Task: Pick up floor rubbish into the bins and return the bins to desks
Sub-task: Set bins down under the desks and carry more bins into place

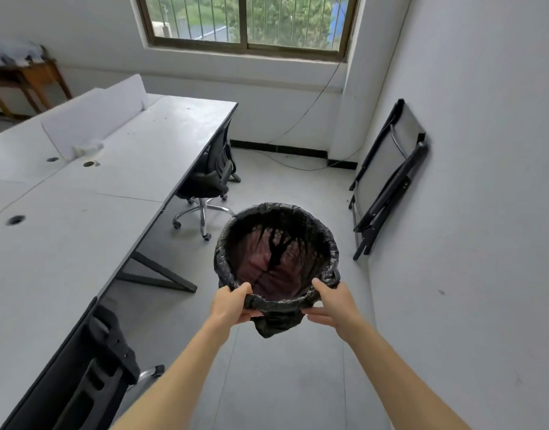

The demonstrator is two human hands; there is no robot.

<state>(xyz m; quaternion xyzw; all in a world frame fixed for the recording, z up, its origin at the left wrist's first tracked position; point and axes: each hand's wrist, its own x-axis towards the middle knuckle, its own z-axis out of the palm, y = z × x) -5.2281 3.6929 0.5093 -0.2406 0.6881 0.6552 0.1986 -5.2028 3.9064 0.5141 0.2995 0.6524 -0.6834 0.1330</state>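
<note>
Black plastic is lining the bin (277, 252), folded over its round rim, with a loose flap hanging below the near edge. Reddish mesh walls are showing through the liner inside. Both bare arms are reaching forward, holding the bin out over the grey floor (285, 383), right of the desk (80, 206) and left of the right-hand wall, its mouth tilting up toward the camera.

At the near rim, the left hand (232, 302) is gripping with its thumb lying over the top edge and its fingers curling beneath. On the other side, the right hand (335, 305) is clamping the rim the same way, thumb on top and fingers stretching underneath against the liner.

Farther off, a black office chair (208, 178) is sitting tucked at the desk's far end, and another chair (102, 367) is standing at the near left. On the desk, a white divider (96, 116) is standing upright. At the right, a folded black frame (388, 181) is leaning against the wall. Along the far wall, a thin cable (298, 164) is trailing across the floor beneath a barred window (248, 23).
</note>
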